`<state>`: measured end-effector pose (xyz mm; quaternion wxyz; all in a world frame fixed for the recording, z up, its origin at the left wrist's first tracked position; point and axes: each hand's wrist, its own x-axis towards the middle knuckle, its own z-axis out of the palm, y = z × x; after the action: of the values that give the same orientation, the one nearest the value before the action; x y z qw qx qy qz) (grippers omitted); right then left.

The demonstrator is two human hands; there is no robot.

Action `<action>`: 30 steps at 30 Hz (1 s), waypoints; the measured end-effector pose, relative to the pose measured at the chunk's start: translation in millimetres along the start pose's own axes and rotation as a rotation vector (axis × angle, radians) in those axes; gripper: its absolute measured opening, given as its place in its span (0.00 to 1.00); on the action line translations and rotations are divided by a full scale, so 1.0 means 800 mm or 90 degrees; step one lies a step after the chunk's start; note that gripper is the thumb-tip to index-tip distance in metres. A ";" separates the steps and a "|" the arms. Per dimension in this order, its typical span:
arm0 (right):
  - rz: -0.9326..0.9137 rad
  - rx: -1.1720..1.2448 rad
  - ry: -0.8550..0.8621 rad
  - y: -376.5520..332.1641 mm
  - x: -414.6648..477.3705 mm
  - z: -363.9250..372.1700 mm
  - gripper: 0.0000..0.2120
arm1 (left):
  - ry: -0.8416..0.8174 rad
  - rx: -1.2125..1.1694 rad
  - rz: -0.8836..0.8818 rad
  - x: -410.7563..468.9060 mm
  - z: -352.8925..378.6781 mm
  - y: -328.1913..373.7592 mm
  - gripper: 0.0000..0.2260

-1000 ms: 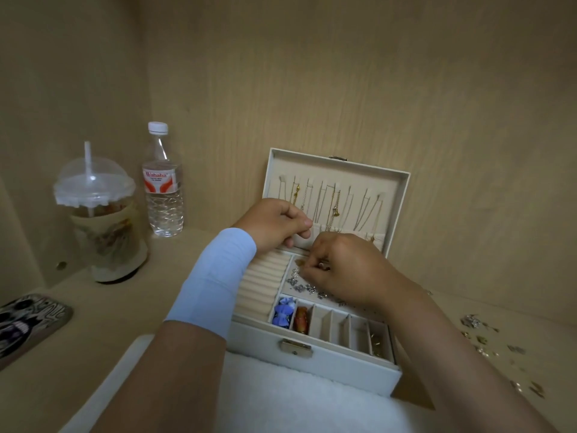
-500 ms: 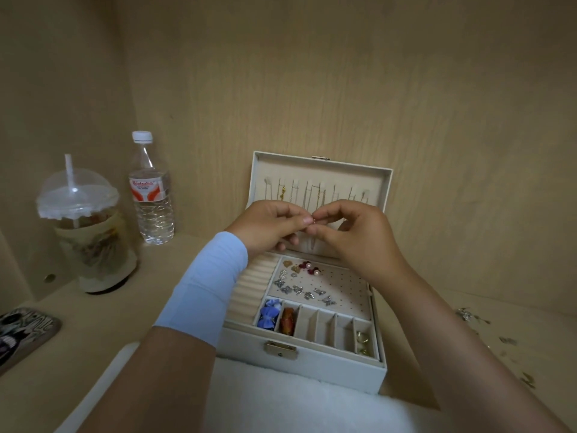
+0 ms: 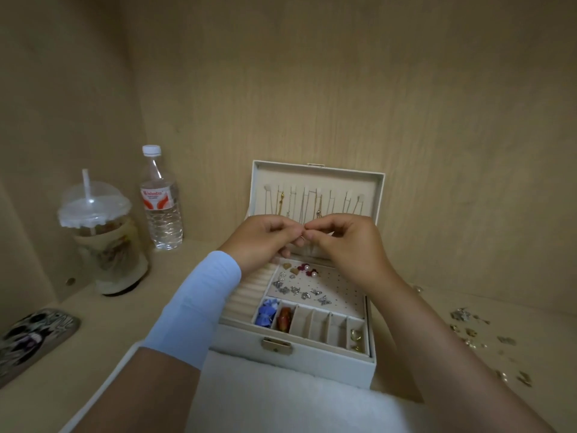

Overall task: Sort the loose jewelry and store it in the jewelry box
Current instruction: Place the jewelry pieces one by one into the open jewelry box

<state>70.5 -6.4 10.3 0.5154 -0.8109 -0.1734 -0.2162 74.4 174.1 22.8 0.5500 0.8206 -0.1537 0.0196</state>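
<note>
An open cream jewelry box (image 3: 299,360) stands on the shelf, its lid upright with several chains hanging inside. Its perforated tray holds several silver, gold and red-and-pearl earrings (image 3: 299,281). Blue and orange pieces fill two front slots. Above the tray, my left hand (image 3: 265,240) and my right hand (image 3: 346,242) meet fingertip to fingertip and pinch a tiny earring (image 3: 303,236) between them. Loose jewelry (image 3: 471,329) lies scattered on the shelf at the right.
A domed plastic cup with a straw (image 3: 103,242) and a water bottle (image 3: 160,201) stand at the left. A patterned phone case (image 3: 31,339) lies at the far left. A white towel (image 3: 281,401) lies under the box. Wooden walls close in behind and on the left.
Both hands rose from the tray to in front of the lid, and the fingertips came together around a small piece. The tray's earrings came into view.
</note>
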 end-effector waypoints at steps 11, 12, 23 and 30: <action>-0.059 -0.353 -0.218 -0.008 -0.019 0.020 0.03 | 0.018 0.434 0.066 -0.040 -0.014 -0.052 0.08; -0.079 -0.369 -0.218 -0.008 -0.020 0.021 0.03 | 0.015 0.445 0.072 -0.041 -0.013 -0.053 0.09; -0.181 -0.474 -0.209 -0.002 -0.020 0.030 0.02 | 0.028 0.429 0.075 -0.044 -0.011 -0.061 0.09; -0.179 -0.476 -0.238 -0.002 -0.020 0.029 0.02 | 0.031 0.429 0.066 -0.046 -0.011 -0.060 0.10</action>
<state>60.0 14.2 -6.0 0.1118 -0.9353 -0.2825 -0.1816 53.7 207.2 -24.6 0.2498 0.9466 -0.1670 0.1167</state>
